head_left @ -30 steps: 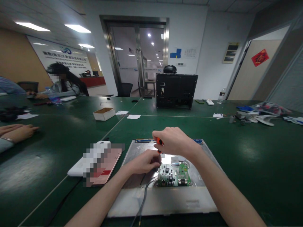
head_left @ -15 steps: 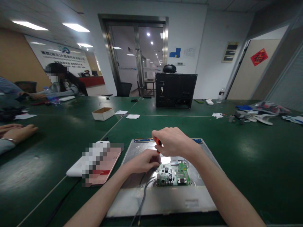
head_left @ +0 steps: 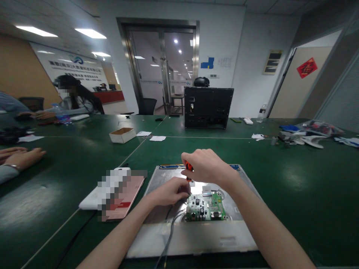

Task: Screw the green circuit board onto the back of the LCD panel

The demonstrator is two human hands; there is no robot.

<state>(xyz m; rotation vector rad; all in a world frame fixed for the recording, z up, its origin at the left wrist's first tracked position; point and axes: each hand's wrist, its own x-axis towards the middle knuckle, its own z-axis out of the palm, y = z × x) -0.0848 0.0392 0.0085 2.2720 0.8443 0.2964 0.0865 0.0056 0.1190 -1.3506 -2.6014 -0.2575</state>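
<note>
A silver metal panel lies flat on the green table in front of me, with a green circuit board mounted near its middle. My right hand is closed around an orange-handled screwdriver held upright over the board's upper left corner. My left hand rests on the panel just left of the board, fingers pinched by the screwdriver's lower end. What those fingers hold is hidden. A grey cable runs from the board toward me.
A pink and white flat item lies left of the panel. Farther back stand a small cardboard box, papers and a black monitor case. Loose parts and bags sit at right. Another person's hands rest at left; a seated person is beyond.
My right hand has lifted slightly with the screwdriver and turned a little. My left hand and the panel stay where they were.
</note>
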